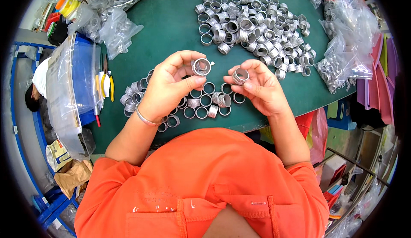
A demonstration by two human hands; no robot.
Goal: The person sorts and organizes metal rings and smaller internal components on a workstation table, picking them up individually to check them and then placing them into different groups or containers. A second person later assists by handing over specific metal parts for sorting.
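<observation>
My left hand [169, 83] pinches a silver-coloured metal ring [201, 74] between thumb and fingers, its round opening facing up toward me. In my right hand [267, 90], thumb and fingers close on another ring [240, 82], which is tilted and shows a banded outer side. The two rings are held apart above the green table. Below and between the hands lies a loose group of similar rings [193, 102], some on end and some on their sides. Part of that group is hidden behind my left hand and wrist.
A large heap of rings [257, 49] spreads over the green table [167, 23] beyond my hands. Clear bags of metal parts [117, 32] stand far left, with more bags [349, 36] at right. Yellow-handled pliers [112, 88] lie by a blue bin [85, 83] on the left.
</observation>
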